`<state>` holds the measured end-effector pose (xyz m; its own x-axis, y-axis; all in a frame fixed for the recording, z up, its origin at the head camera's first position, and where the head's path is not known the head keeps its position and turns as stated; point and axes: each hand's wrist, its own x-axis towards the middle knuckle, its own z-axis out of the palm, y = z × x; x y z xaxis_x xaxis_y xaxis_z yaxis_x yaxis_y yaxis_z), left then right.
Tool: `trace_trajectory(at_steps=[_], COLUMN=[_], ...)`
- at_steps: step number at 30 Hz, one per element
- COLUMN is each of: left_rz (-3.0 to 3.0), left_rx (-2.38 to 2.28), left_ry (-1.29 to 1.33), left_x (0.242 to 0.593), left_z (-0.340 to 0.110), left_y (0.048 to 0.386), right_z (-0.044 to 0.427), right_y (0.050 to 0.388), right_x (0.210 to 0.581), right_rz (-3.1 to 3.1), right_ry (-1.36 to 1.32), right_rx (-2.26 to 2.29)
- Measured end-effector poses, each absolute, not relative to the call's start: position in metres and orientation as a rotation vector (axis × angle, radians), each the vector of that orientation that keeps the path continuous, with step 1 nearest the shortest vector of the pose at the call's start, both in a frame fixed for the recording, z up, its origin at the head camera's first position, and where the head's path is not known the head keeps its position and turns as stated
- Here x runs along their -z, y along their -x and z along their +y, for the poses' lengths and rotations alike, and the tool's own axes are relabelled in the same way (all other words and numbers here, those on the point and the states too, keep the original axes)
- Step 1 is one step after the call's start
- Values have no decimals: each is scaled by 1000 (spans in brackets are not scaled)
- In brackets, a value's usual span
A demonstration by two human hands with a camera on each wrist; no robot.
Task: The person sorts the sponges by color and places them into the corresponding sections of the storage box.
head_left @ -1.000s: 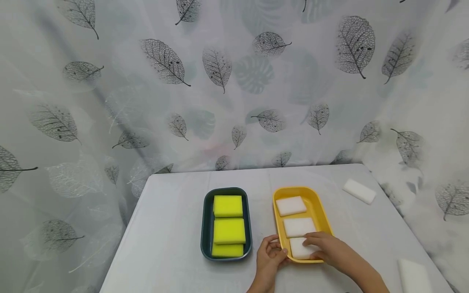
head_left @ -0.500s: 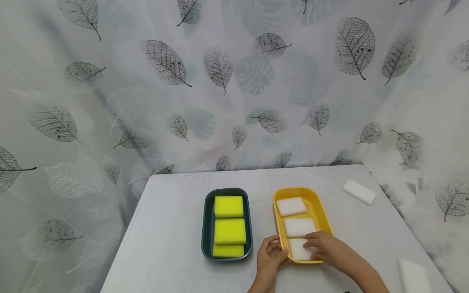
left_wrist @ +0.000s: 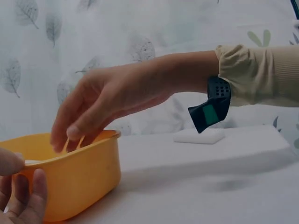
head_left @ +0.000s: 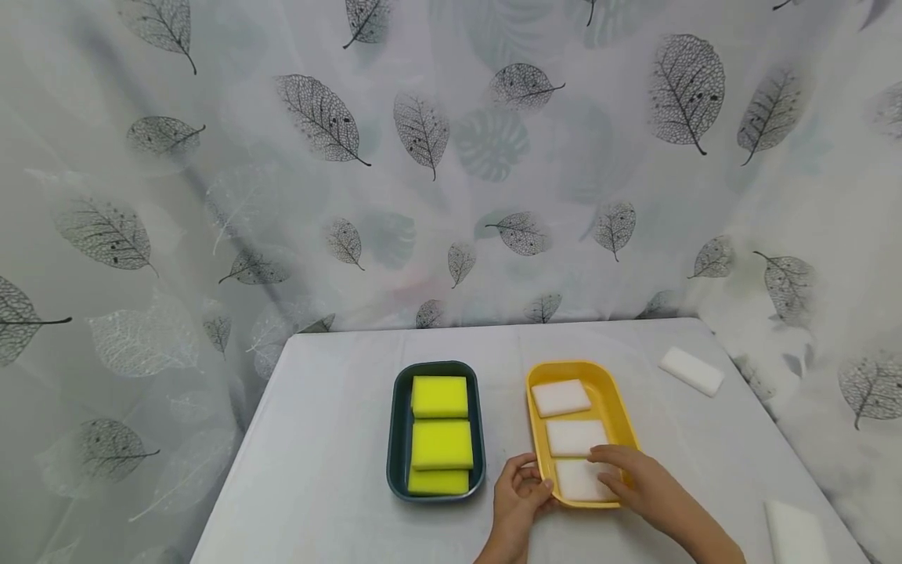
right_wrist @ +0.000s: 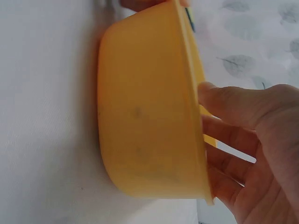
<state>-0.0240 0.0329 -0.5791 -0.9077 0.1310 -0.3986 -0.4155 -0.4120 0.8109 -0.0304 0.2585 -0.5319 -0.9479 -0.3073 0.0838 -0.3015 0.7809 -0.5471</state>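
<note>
A yellow container [head_left: 624,419] holds white sponges in a row: a far one [head_left: 561,398], a middle one [head_left: 576,437] and a near one [head_left: 582,479]. My left hand [head_left: 518,495] pinches its near left rim, thumb on the edge and fingers against the outer wall, as the left wrist view also shows. Over the near sponge, my right hand [head_left: 637,482] reaches across the right rim with fingers loosely bent and nothing gripped. Its fingers [right_wrist: 229,133] dip past the rim in the right wrist view; whether the tips touch a sponge is hidden.
A dark green container [head_left: 400,439] with yellow sponges [head_left: 441,445] stands to the left. One white sponge [head_left: 691,370] lies at the table's far right, another [head_left: 798,533] at the near right. A leaf-patterned curtain [head_left: 451,196] hangs behind the table.
My right hand has drawn slightly back to the right, its fingers spreading away from the near white sponge and uncovering more of it. My left hand stays on the yellow container's rim.
</note>
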Motion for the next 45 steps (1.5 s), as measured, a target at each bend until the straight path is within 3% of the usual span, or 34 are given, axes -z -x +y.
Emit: trace_trajectory(at_steps=[7, 14, 34, 45], left_rz=[1469, 1470, 1445, 1448], left_rx=[-2381, -2390, -2405, -2409], left_ry=[376, 356, 365, 365], left_x=[579, 577, 583, 584], left_z=[32, 32, 33, 33], left_y=[25, 23, 21, 21], right_z=[264, 280, 310, 328], right_y=[20, 10, -8, -21], right_x=[527, 531, 540, 541], right_rz=[3091, 3128, 2842, 2526], right_ry=[192, -49, -1425, -1825], right_rx=[1165, 1120, 1557, 1445])
